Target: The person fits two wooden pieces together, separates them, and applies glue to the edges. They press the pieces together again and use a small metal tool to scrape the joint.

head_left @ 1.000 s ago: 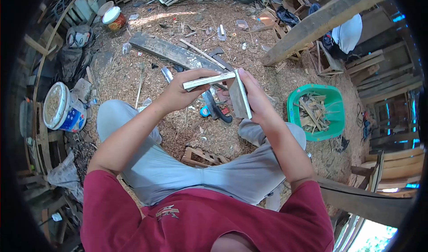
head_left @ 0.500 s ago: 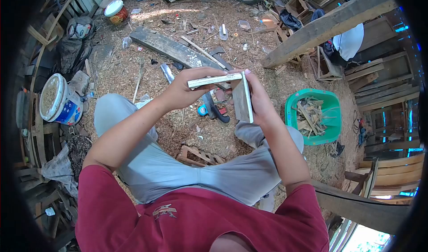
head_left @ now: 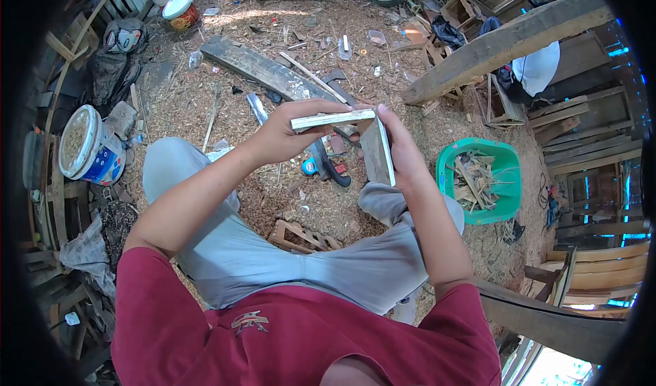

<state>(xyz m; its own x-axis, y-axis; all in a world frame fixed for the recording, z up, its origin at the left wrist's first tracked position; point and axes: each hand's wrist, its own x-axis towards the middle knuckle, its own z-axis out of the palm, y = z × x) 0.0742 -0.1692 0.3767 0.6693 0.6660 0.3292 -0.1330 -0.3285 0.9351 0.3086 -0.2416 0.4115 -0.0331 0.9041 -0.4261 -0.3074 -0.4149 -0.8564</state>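
Note:
Two flat wooden pieces meet at a corner in front of me. My left hand (head_left: 287,133) is closed round the left piece (head_left: 331,119), whose pale edge faces up. The right piece (head_left: 377,150) slants down toward my knee, with my right hand (head_left: 402,143) gripping its outer side. My fingertips come close together at the corner, and the far fingers are partly hidden by the wood. Below the pieces lie a handsaw (head_left: 328,167) with a dark handle and a blue tape measure (head_left: 309,167).
A long plank (head_left: 253,68) lies on the shavings-covered ground. To the right stands a green tub (head_left: 517,181) holding wood scraps. White buckets (head_left: 109,157) stand at the left. A thick beam (head_left: 506,44) slants across the upper right. A small slatted wooden piece (head_left: 301,236) lies between my legs.
The right wooden piece has swung slightly outward at its lower end, widening the angle at the corner. Both hands keep their hold and have barely moved.

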